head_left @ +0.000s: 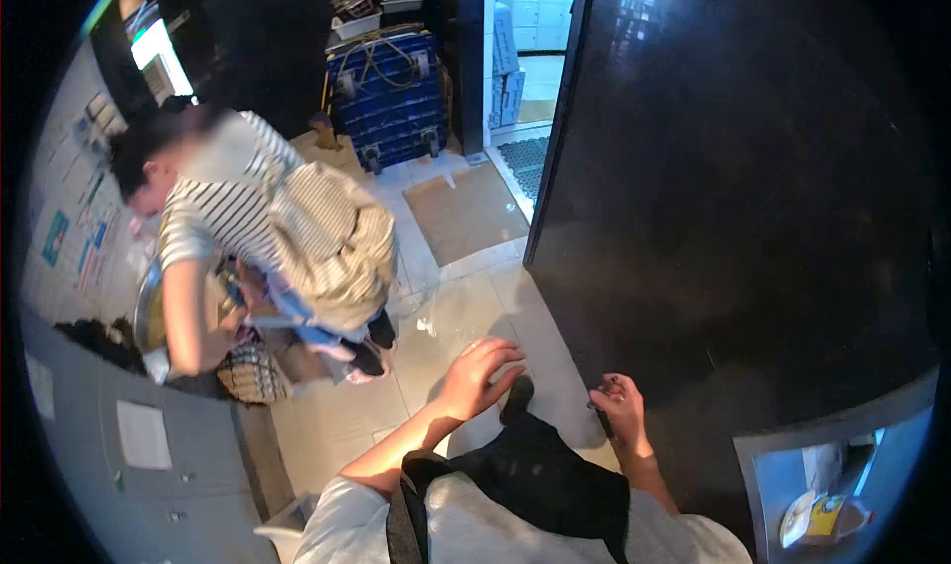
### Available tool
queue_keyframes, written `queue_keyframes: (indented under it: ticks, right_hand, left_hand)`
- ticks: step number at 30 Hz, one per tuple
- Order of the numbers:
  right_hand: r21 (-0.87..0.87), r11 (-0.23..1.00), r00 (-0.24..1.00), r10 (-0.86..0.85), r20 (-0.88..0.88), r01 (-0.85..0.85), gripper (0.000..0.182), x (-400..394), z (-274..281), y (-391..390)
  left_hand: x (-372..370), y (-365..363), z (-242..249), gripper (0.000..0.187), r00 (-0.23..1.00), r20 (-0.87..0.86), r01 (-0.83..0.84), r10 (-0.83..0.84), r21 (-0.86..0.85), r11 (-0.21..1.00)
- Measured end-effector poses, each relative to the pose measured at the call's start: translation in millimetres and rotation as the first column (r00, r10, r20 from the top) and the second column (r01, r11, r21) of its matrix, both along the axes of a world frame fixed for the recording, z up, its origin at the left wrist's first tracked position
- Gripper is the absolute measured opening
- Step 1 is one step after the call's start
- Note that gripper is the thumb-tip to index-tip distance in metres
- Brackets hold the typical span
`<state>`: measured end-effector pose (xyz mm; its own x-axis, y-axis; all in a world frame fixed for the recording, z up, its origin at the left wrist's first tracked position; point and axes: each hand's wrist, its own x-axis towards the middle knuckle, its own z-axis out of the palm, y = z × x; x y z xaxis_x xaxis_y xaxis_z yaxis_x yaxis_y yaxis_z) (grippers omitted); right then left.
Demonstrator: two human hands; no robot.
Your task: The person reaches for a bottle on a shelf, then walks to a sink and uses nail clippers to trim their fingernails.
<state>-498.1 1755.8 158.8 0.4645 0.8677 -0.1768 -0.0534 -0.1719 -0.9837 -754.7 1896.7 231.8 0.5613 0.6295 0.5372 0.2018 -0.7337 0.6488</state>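
Note:
My left hand (480, 376) is raised in front of my body above the tiled floor. Its fingers are loosely bent, with the thumb apart from them, and no object shows in it. To the right, my right hand (620, 402) is beside the dark wall (733, 217), its fingers curled in. Something small and dark shows at those fingertips, too small to name. A black apron (545, 470) hangs from my body below both hands, and a dark shoe tip (516, 398) shows between them.
A person in a striped top (233, 198) bends over a metal bowl (151, 307) at the left. Grey cabinets (149, 465) line the lower left. A blue crate cart (388, 99) stands behind a cardboard sheet (466, 212) near the doorway (525, 158).

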Motion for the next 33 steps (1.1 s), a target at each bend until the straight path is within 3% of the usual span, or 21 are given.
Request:
queue_keyframes:
  ticks: [2, 5, 8, 15, 18, 20, 23, 25, 28, 29, 32, 33]
  right_hand:
    - [-0.060, 0.998, 0.997, -0.032, 0.076, 0.036, 0.041, 35.3, -19.2, 44.4]
    - [-0.214, 0.977, 0.986, 0.046, 0.163, -0.011, 0.044, 92.4, -23.4, 134.1]
    - [-0.202, 0.974, 0.977, 0.140, 0.164, -0.106, 0.048, 132.9, -20.8, 250.9]
    - [-0.021, 0.910, 0.900, 0.414, 0.138, -0.415, 0.046, 183.3, -29.5, 516.4]
    - [0.060, 0.868, 0.866, 0.482, 0.134, -0.492, 0.042, 171.4, -49.2, 630.7]
    - [0.119, 0.862, 0.870, 0.485, 0.088, -0.493, 0.042, 155.4, -32.3, 715.4]
    - [0.157, 0.867, 0.881, 0.470, 0.053, -0.472, 0.042, 149.6, -40.9, 825.0]
    - [0.087, 0.906, 0.910, 0.412, 0.048, -0.415, 0.042, 150.3, -61.5, 903.8]
    - [-0.125, 0.952, 0.948, 0.293, 0.128, -0.278, 0.043, 169.5, -91.8, 984.9]
    - [-0.184, 0.953, 0.970, 0.231, -0.071, -0.240, 0.046, 175.0, -81.0, 999.1]
    - [-0.282, 0.959, 0.998, 0.014, -0.063, -0.031, 0.050, 211.0, -97.7, 1032.4]
    - [-0.335, 0.941, 0.995, -0.075, -0.061, 0.050, 0.051, 232.2, -115.3, 1043.4]
  left_hand:
    - [38.0, 60.1, 16.7, 0.037, 0.992, -0.121, -0.009, 0.045, 0.286, 0.958]
    - [108.8, 150.0, 36.9, 0.060, 0.840, -0.394, -0.079, 0.373, 0.591, 0.803]
    - [152.7, 227.1, 27.9, 0.074, 0.715, -0.503, -0.123, 0.486, 0.594, 0.795]
    - [206.5, 393.3, -2.1, 0.081, 0.615, -0.580, -0.299, 0.534, 0.454, 0.839]
    - [211.2, 461.7, -11.9, 0.068, 0.648, -0.488, -0.370, 0.585, 0.469, 0.802]
    - [204.2, 509.8, -39.3, 0.053, 0.732, -0.285, -0.457, 0.619, 0.468, 0.756]
    - [182.7, 589.1, -74.9, 0.029, 0.804, -0.052, -0.519, 0.593, 0.427, 0.741]
    - [174.0, 649.7, -80.6, 0.028, 0.783, -0.025, -0.573, 0.622, 0.362, 0.735]
    - [172.4, 739.1, -74.0, 0.027, 0.758, -0.060, -0.600, 0.650, 0.328, 0.730]
    - [173.8, 763.3, -70.9, 0.027, 0.754, -0.085, -0.596, 0.652, 0.330, 0.732]
    - [189.3, 834.5, -62.3, 0.026, 0.792, -0.094, -0.537, 0.603, 0.364, 0.761]
    - [193.2, 852.6, -77.3, 0.031, 0.818, -0.181, -0.506, 0.547, 0.228, 0.832]
